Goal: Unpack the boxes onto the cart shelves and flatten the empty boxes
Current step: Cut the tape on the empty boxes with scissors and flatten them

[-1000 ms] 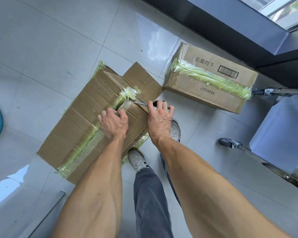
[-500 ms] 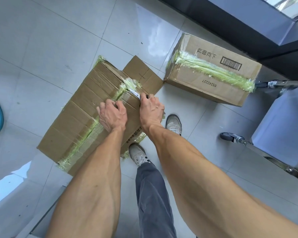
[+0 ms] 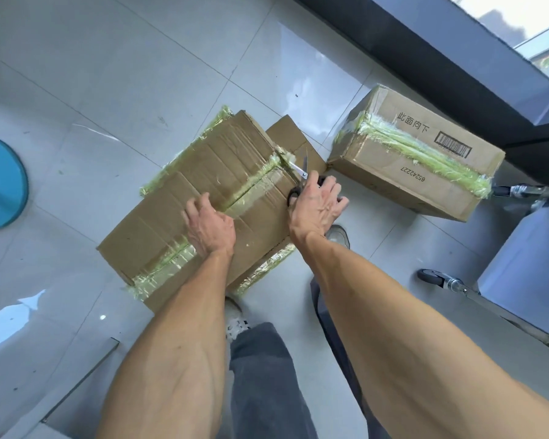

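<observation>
Both hands are on the near box (image 3: pixel 210 198), which lies on the floor (image 3: pixel 108 74) at the person's feet. Left hand (image 3: pixel 210 228) presses flat on the cardboard top beside the taped seam, fingers spread and nearly straight. Right hand (image 3: pixel 316 206) is curled through the black handles of the scissors (image 3: pixel 300 172), whose blades stand apart at the far end of the seam, by a loose flap. Cardboard here looks creased and fairly soft, so it should give under a palm and fold along its scores; the shiny green tape (image 3: pixel 251 185) looks tough and slippery, best cut rather than torn. Corners and flap edges seem the surest holds. A second box (image 3: pixel 403 172), sealed with tape, sits just beyond to the right, near the cart (image 3: pixel 450 283).
</observation>
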Tool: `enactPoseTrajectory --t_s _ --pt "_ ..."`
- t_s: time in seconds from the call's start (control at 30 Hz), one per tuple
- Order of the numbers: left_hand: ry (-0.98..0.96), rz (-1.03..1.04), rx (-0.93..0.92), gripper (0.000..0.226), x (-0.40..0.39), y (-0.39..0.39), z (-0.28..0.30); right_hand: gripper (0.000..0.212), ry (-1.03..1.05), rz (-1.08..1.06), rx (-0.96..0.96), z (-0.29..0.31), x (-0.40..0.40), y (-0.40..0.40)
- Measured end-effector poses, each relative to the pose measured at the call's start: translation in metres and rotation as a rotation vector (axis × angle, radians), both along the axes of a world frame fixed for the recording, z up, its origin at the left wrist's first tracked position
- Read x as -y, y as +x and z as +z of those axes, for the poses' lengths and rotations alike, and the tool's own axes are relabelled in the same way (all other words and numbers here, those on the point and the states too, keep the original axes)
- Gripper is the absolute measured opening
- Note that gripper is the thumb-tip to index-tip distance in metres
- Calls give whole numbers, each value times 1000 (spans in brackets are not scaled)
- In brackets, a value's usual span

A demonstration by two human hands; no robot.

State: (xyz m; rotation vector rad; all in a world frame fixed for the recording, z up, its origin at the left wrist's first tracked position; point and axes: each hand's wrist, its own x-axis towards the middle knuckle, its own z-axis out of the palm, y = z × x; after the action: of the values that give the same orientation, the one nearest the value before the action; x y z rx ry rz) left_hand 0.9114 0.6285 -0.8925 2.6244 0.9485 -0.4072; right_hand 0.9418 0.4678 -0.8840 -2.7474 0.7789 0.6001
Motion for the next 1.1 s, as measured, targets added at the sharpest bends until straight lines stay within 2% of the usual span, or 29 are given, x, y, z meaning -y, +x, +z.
enactPoseTrajectory --t_s 0.13,0.23,0.33,0.53,0.6,0.7,0.73,0.8,0.87,0.93,1.0,1.1 --pt "83 -63 -214 69 -89 -19 1 37 30 -125 15 4 -35 -19" --pt "94 -186 -336 77 -151 -33 2 38 25 -299 67 1 -77 -54" --pt "53 -328 -466 112 -186 -43 0 41 46 -486 22 -2 -122 -101" --pt "88 -491 -465 149 -206 -56 -26 48 297 -807 -51 -20 -212 -181" --pt "100 -540 -466 154 -211 -63 -34 55 271 -796 -64 -27 -230 -193" --pt "149 -588 -397 147 -218 -75 -35 55 220 -753 -45 -29 -239 -200" --pt "143 -551 -348 141 -223 -79 -33 54 206 -714 -38 -29 -239 -201" --pt "68 -346 -261 130 -232 -86 -29 50 161 -604 -22 -27 -232 -199" --pt "31 -250 -303 125 -243 -95 -26 40 148 -505 20 -23 -225 -192" --pt "73 -312 -368 124 -252 -108 -25 30 194 -431 60 -20 -223 -179" --pt "123 -313 -419 127 -260 -119 -25 30 259 -394 83 -20 -228 -167" --pt "155 -180 -440 128 -278 -129 -25 37 401 -266 94 -20 -245 -158"
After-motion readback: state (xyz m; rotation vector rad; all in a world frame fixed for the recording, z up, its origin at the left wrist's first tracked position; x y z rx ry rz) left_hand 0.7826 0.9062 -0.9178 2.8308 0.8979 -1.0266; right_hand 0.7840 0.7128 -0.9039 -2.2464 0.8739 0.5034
